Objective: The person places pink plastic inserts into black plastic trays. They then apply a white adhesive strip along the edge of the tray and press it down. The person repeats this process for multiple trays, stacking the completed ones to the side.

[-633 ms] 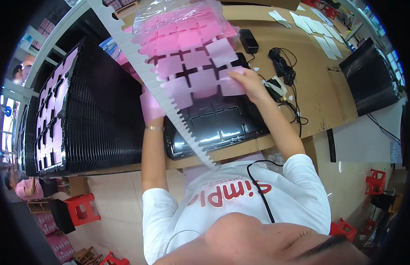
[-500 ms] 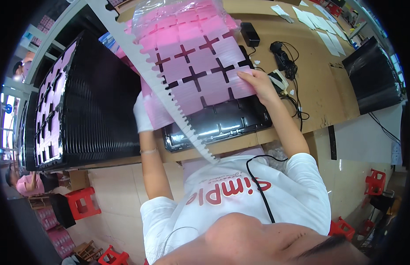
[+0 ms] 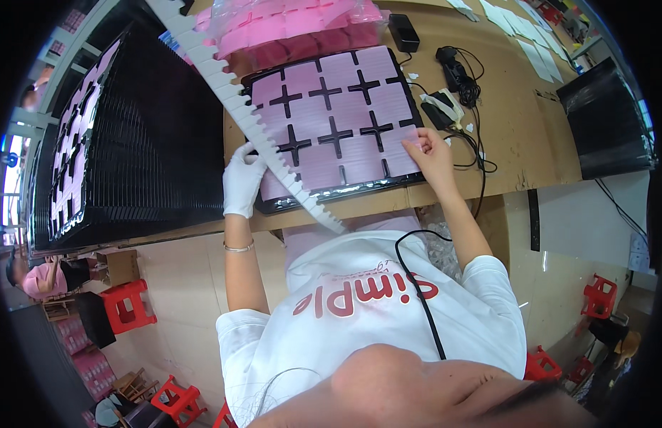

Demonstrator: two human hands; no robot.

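Observation:
A thin pink foam sheet (image 3: 332, 107) with cross-shaped cutouts lies over a black plastic tray (image 3: 359, 190) on the table. Black ridges of the tray show through the cutouts. My right hand (image 3: 434, 158), bare, pinches the sheet at its near right edge between thumb and fingers. On the other side, my left hand (image 3: 243, 182) wears a white glove, its fingers curled closed at the sheet's left edge beside the tray rim. A pale toothed strip (image 3: 249, 121) crosses the view and covers part of the sheet's left side and the left fingertips.
A tall stack of black trays (image 3: 152, 143), topped with pink sheet, stands at left. Behind the tray lie more pink sheets (image 3: 295, 32) under clear plastic. A black adapter (image 3: 403, 33), cables (image 3: 468, 107) and papers (image 3: 520, 28) lie to the right; another black tray stack (image 3: 605, 121) is farther right.
The pink sheet, earlier raised and tilted between my hands, now lies down over the tray. My right hand has come lower and nearer; the left stays at the left edge.

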